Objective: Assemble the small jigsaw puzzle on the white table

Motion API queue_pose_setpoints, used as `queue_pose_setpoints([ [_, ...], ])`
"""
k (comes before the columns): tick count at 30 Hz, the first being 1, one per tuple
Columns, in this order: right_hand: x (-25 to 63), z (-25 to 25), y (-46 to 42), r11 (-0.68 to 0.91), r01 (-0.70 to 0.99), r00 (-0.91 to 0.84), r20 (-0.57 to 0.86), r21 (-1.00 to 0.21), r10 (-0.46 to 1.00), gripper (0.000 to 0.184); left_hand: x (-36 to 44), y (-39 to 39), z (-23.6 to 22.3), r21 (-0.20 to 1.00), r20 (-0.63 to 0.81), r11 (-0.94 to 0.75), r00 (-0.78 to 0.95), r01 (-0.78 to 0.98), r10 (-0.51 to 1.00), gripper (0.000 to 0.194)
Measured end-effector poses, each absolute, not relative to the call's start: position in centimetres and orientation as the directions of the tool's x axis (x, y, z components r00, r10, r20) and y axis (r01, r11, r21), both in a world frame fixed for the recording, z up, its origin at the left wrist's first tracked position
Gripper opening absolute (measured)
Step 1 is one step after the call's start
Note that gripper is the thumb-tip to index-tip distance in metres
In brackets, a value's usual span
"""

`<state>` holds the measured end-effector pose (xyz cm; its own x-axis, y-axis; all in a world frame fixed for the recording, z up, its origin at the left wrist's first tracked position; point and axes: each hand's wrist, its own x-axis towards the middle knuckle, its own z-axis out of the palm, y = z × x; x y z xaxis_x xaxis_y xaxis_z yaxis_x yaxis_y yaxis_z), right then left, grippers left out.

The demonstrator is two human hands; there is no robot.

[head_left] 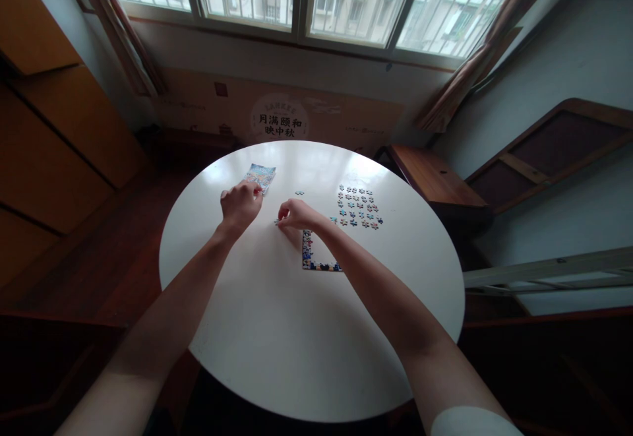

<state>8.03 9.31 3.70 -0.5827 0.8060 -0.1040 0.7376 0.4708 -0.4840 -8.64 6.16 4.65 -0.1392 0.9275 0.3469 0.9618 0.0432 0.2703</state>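
Note:
My right hand [295,214] is pinched on a small jigsaw puzzle piece [277,222] at the white tabletop. Below that hand lies a partly joined jigsaw border [307,254], its left and bottom edges showing; my right forearm covers the rest. My left hand [241,202] is closed at the lower left of a colourful printed picture sheet [263,172]. Whether its fingers grip the sheet or a small piece is hidden. One loose puzzle piece [299,192] lies beyond my right hand. Several more loose pieces [360,205] are laid out in rows to the right.
The oval white table [277,343] stands below a barred window [346,4]. A wooden bench or side table [430,175] is beyond its right edge. Wooden cabinets [64,139] stand at the left, and a pale metal rail [548,268] runs along the right.

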Motion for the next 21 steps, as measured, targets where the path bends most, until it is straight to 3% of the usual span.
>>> queue_pose_setpoints([
  [6, 8.1, 3.0, 8.8, 0.394, 0.665, -0.577, -0.102, -0.634, 0.810, 0.018, -8.5, 6.2, 4.5, 0.254, 0.340, 0.061, -0.148, 0.965, 0.929, 0.027],
  [10, 8.8, 3.1, 8.7, 0.370, 0.506, -0.597, -0.007, -0.779, 0.802, 0.019, -8.1, 6.2, 4.4, 0.269, 0.339, 0.022, -0.116, 0.963, 0.933, 0.027],
  [13, 10.3, 3.8, 9.0, 0.329, 0.408, -0.535, 0.069, -0.852, 0.842, 0.014, -7.1, 5.9, 3.9, 0.290, 0.360, -0.092, -0.019, 0.952, 0.933, 0.027],
  [21, 15.9, 4.9, 9.5, 0.190, 0.336, -0.336, 0.071, -0.922, 0.939, 0.017, -3.0, 3.9, 1.6, 0.314, 0.360, -0.515, 0.402, 0.798, 0.842, 0.032],
])
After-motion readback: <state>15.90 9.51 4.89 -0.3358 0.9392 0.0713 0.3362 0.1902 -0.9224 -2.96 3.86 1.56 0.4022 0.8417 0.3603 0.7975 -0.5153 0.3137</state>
